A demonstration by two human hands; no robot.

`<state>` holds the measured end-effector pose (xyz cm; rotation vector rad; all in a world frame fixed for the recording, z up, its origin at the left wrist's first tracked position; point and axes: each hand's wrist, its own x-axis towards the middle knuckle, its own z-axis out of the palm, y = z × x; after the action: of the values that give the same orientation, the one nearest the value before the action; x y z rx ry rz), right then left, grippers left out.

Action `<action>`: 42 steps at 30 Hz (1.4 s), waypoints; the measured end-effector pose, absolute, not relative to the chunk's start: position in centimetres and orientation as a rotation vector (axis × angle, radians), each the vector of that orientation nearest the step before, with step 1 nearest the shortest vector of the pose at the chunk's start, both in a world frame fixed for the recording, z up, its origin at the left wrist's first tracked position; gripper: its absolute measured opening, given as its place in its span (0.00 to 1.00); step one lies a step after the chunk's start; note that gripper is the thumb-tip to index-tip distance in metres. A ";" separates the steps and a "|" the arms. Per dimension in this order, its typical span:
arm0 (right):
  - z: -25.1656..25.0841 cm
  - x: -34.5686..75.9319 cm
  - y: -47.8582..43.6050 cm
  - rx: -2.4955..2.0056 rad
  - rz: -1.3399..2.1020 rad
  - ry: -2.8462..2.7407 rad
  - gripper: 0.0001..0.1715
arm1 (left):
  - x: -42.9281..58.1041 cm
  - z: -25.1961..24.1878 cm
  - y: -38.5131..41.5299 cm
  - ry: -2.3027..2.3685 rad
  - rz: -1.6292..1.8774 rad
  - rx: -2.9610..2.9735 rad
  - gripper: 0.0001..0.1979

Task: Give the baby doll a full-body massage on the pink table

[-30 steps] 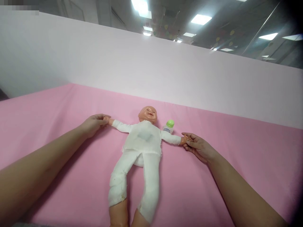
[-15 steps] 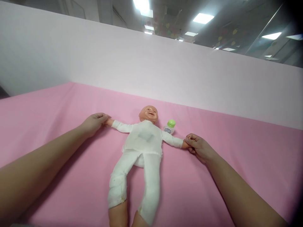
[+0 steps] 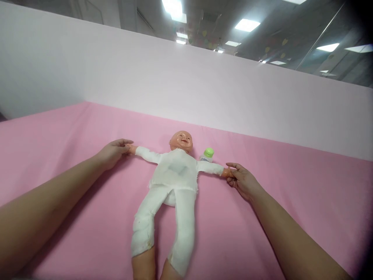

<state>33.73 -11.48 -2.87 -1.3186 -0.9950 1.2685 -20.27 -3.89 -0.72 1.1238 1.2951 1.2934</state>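
A baby doll (image 3: 176, 171) with a white cloth body lies face up, its arms stretched out sideways. My left hand (image 3: 115, 153) holds the doll's hand on the left of the view between thumb and fingers, with the index finger extended above it. On the right, my right hand (image 3: 243, 179) pinches the doll's other hand, one finger raised. Just above the doll's right-side arm stands a small clear bottle (image 3: 206, 155) with a green cap, partly hidden behind that arm.
A pink sheet (image 3: 262, 163) covers the surface under the doll. Behind it rises a white padded wall (image 3: 175, 81), with a glass pane above reflecting ceiling lights.
The doll's right-side arm has risen slightly with my right hand. Index fingers on both my hands have straightened away from the doll's hands. The view has shifted a little.
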 end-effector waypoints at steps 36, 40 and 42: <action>-2.7 32.8 -11.5 -1.430 1.132 -1.101 0.25 | -20.4 -0.8 -3.7 1.389 1.196 1.201 0.27; -2.4 32.8 -11.7 -1.413 1.196 -1.098 0.28 | -20.4 -0.6 -4.0 1.321 1.198 1.181 0.32; -2.3 32.9 -11.8 -1.387 1.225 -1.097 0.29 | -20.5 -0.8 -4.0 1.298 1.176 1.213 0.31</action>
<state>32.91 -11.76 -2.33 -1.3872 -1.0968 1.2252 -20.51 -3.99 -0.76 1.2132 1.2977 1.1763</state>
